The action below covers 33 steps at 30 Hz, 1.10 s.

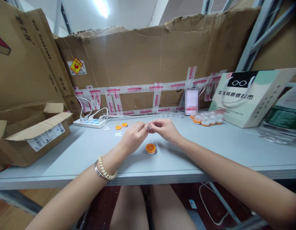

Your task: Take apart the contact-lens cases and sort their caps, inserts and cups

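Observation:
My left hand [134, 136] and my right hand [166, 128] meet over the middle of the table, fingertips pinched together. Between them is a small, shiny, silvery-clear piece [149, 127], too small to name and partly covered by the fingers. Just below the hands, on the table, sits a round orange cap-like part [150, 148] with a white base, its hollow side up. Left of my left hand lie two more orange round parts [121, 126] and some small white pieces [118, 134].
Behind the right hand stand several orange-and-clear round pieces [206, 118] in a group, near a phone [191, 101]. A power strip [90, 122] and an open carton [30, 137] are at left. A paper bag [248, 99] and a water bottle [282, 115] stand at right.

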Available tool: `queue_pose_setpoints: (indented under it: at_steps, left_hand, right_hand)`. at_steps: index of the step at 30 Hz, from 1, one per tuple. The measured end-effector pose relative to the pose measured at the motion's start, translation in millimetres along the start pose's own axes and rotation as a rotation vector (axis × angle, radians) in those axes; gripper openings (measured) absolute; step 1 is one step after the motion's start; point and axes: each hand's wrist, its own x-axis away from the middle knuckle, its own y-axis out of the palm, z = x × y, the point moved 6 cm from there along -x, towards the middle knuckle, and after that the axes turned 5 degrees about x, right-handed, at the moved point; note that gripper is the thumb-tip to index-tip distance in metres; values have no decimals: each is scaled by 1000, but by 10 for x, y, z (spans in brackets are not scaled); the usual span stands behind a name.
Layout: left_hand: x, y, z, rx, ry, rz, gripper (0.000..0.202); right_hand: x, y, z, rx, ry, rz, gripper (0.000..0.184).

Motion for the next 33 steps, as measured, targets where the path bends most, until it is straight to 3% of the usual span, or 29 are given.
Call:
queue_pose_setpoints:
  at_steps: [4,10,13,17,20,25,30,33]
  left_hand:
    - [-4,-40,-29,93,-27,47,14]
    - [-9,-75,-62,182,-30,95,12]
    - [-1,-59,-108,239,-67,98,10]
    - [31,-1,-211,349,-189,89,11]
    - [68,86,-312,411,-335,35,13]
    - [177,317,-461,556,-621,-203,16]
    - [225,387,-505,645,-701,-244,24]
    - [241,397,-519,644,-739,-247,22]
  right_hand:
    - [-13,-4,14,-140,108,-5,20]
    - [32,82,121,-269,388,-98,8]
    - [64,143,166,-308,453,-177,5]
    - [62,131,227,-334,494,-169,5]
    - [37,97,283,-260,501,-132,5]
    - [-84,-67,427,-52,436,-9,7]
    - [-295,-454,585,171,291,201,5]
    - [-372,-571,682,278,258,265,2]
